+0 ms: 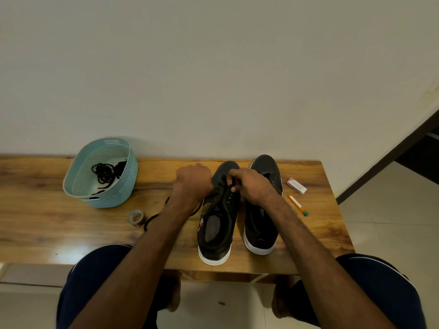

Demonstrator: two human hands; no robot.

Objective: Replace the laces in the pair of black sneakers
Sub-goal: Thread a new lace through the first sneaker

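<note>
A black lace (152,219) trails left across the table (47,210). The left hand (193,184) is curled beside the toe — holding what, I cannot tell. The black sneaker (225,217) points straight away; the right hand (251,186) pinches lace over its front holes.

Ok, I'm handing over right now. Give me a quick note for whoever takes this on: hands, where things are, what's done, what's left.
Left hand: curled, apparently gripping the lace, whose tail trails on the table.
Right hand: pinches that lace at the front eyelets of the first sneaker.
Second sneaker: beside it, no lace visible.
Basket: holds more black laces; old or new, cannot tell.
Done: lacing only started; the rear eyelets look empty.
Left: finish this sneaker, then lace the second.
</note>
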